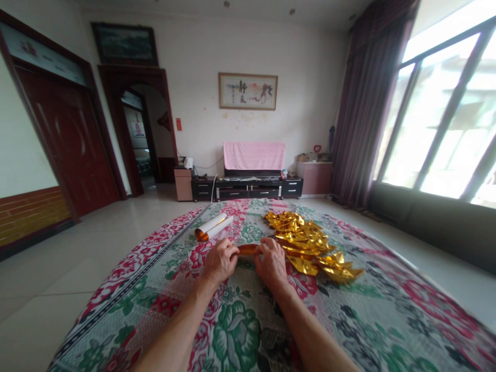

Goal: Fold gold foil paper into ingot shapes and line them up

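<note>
Between my two hands a strip of folded gold foil paper (248, 250) is stretched out just above the patterned cloth. My left hand (220, 262) pinches its left end, thumb and fingers closed. The right end is gripped by my right hand (272, 262), its fingers bent over the paper. Right of that hand lies a heap of folded gold paper ingots (306, 240), shiny and partly overlapping. Beyond my left hand are rolled sheets of foil paper (212, 227), white outside and gold inside.
A floral cloth (236, 330) covers the round table under my hands. Past its far edge stand a low black cabinet (248, 192) and a pink cloth (253, 156) draped over something. A curtain (358, 103) and large windows are at the right, a red door (67, 134) at the left.
</note>
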A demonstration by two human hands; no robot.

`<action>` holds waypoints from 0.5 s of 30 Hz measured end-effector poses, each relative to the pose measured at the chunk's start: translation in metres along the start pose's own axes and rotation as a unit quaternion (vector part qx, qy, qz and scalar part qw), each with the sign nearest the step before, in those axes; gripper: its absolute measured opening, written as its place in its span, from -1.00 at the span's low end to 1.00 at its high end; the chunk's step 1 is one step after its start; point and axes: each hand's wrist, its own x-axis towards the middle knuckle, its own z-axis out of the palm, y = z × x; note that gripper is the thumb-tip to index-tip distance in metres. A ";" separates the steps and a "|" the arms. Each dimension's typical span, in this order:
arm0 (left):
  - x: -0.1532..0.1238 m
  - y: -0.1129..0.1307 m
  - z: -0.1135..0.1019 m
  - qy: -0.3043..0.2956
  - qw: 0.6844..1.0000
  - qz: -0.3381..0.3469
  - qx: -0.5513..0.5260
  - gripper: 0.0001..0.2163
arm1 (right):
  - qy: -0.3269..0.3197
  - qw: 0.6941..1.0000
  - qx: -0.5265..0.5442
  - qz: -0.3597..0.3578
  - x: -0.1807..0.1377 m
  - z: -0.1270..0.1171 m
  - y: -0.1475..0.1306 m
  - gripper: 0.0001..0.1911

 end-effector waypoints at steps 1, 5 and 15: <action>0.000 0.000 0.000 -0.012 1.000 0.007 0.001 -0.84 | -0.005 1.000 -0.001 0.001 0.000 0.000 0.000 -0.88; 0.000 0.000 -0.001 -0.027 0.999 0.032 0.000 -0.83 | -0.026 1.000 -0.008 0.001 -0.001 0.002 0.001 -0.88; 0.001 -0.008 0.003 -0.052 0.995 0.079 -0.039 -0.76 | -0.028 0.998 0.043 -0.031 0.000 -0.005 -0.011 -0.91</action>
